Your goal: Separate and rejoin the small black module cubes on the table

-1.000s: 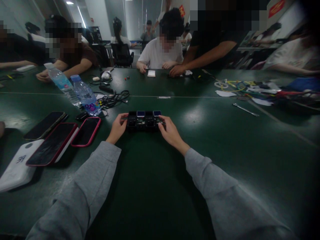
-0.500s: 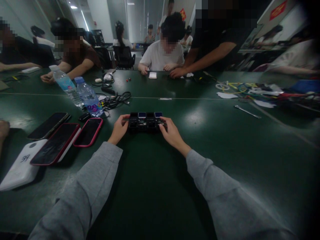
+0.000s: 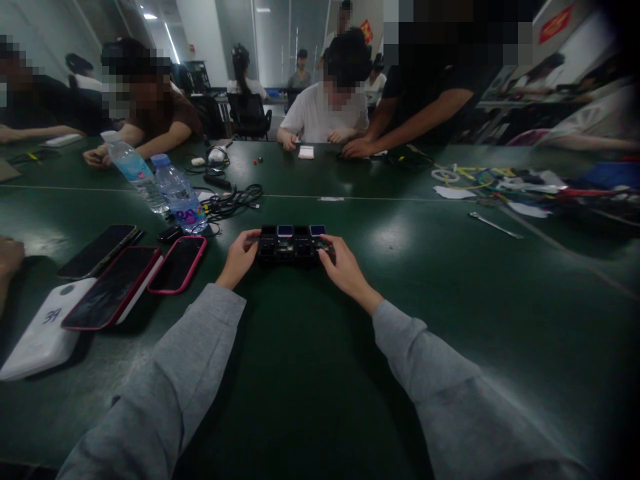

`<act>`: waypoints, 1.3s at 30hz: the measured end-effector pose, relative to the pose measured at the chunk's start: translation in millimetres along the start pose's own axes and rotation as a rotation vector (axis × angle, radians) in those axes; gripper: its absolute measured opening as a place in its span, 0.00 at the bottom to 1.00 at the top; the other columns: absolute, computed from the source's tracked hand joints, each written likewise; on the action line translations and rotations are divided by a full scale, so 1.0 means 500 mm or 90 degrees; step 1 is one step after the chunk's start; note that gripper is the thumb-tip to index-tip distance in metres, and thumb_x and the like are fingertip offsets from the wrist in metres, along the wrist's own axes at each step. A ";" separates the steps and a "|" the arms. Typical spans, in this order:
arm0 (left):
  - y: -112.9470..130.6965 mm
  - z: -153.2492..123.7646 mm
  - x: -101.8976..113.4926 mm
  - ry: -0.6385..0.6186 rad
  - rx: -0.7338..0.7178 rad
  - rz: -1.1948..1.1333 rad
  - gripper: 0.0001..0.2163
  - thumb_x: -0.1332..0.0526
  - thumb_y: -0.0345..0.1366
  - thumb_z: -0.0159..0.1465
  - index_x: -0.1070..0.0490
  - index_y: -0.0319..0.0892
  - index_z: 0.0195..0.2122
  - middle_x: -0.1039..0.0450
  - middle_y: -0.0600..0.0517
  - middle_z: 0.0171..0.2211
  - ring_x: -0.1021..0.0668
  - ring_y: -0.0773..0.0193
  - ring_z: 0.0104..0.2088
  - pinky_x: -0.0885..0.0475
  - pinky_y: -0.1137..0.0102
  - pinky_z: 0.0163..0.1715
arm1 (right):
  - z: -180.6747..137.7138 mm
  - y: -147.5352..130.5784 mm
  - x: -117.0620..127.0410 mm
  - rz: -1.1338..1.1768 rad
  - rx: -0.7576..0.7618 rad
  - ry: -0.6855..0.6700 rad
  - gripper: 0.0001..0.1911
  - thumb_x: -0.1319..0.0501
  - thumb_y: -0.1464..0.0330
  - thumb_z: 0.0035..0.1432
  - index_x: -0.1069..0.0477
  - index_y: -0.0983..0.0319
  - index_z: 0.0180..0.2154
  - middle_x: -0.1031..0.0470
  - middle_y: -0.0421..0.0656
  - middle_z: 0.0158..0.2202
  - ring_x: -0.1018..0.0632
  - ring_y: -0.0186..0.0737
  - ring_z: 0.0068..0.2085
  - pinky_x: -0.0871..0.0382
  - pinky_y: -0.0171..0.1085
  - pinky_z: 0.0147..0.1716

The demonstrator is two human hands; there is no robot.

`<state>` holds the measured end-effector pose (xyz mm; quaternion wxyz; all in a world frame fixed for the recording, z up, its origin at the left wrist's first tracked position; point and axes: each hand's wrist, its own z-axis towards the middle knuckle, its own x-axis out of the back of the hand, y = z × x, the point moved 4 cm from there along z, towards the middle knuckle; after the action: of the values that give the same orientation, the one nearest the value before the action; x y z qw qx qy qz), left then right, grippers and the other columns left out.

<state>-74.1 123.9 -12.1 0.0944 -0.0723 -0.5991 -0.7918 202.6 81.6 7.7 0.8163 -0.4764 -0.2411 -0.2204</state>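
A black electronic device (image 3: pixel 293 248) with small square screens along its back edge lies on the dark green table (image 3: pixel 310 373). Its exact kind I cannot make out. My left hand (image 3: pixel 239 257) grips its left end, thumb on the near side. At the right end, my right hand (image 3: pixel 345 265) holds it with thumb and fingers closed on the edge. Part of a green circuit board shows between the dark blocks.
To the left are two water bottles (image 3: pixel 179 195), a pink-rimmed phone (image 3: pixel 179 265), further phones and a white power bank (image 3: pixel 43 333). Black cables (image 3: pixel 233 200) lie behind them. A wrench (image 3: pixel 495 225) and tangled wires (image 3: pixel 500 179) sit on the right. Several people work across the table.
My hands and the device stay in place. The view shifts very slightly. Across the table, the standing person's arm and hand have moved a little.
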 end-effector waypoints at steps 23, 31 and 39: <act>0.003 -0.001 0.000 0.012 0.000 0.039 0.20 0.41 0.48 0.65 0.31 0.41 0.53 0.25 0.43 0.47 0.22 0.55 0.45 0.25 0.58 0.45 | -0.005 -0.004 -0.003 -0.004 -0.013 -0.039 0.28 0.42 0.53 0.65 0.41 0.57 0.61 0.36 0.51 0.57 0.29 0.54 0.54 0.29 0.56 0.51; 0.004 -0.002 0.001 0.016 -0.007 0.058 0.20 0.42 0.47 0.66 0.31 0.41 0.54 0.26 0.43 0.47 0.22 0.55 0.46 0.26 0.56 0.47 | -0.006 -0.003 -0.002 -0.007 0.020 -0.043 0.33 0.36 0.56 0.60 0.43 0.57 0.62 0.37 0.51 0.56 0.31 0.54 0.56 0.31 0.57 0.54; 0.026 -0.006 -0.005 0.043 -0.143 0.236 0.18 0.44 0.47 0.68 0.33 0.44 0.55 0.33 0.44 0.56 0.31 0.54 0.58 0.35 0.53 0.59 | -0.007 0.004 -0.007 -0.013 0.015 -0.049 0.34 0.35 0.59 0.60 0.45 0.57 0.63 0.39 0.50 0.58 0.32 0.52 0.58 0.33 0.55 0.57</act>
<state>-68.4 117.6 -1.6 0.2502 -0.1647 -0.4802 -0.8244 201.7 79.7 2.9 0.8099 -0.4723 -0.2794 -0.2073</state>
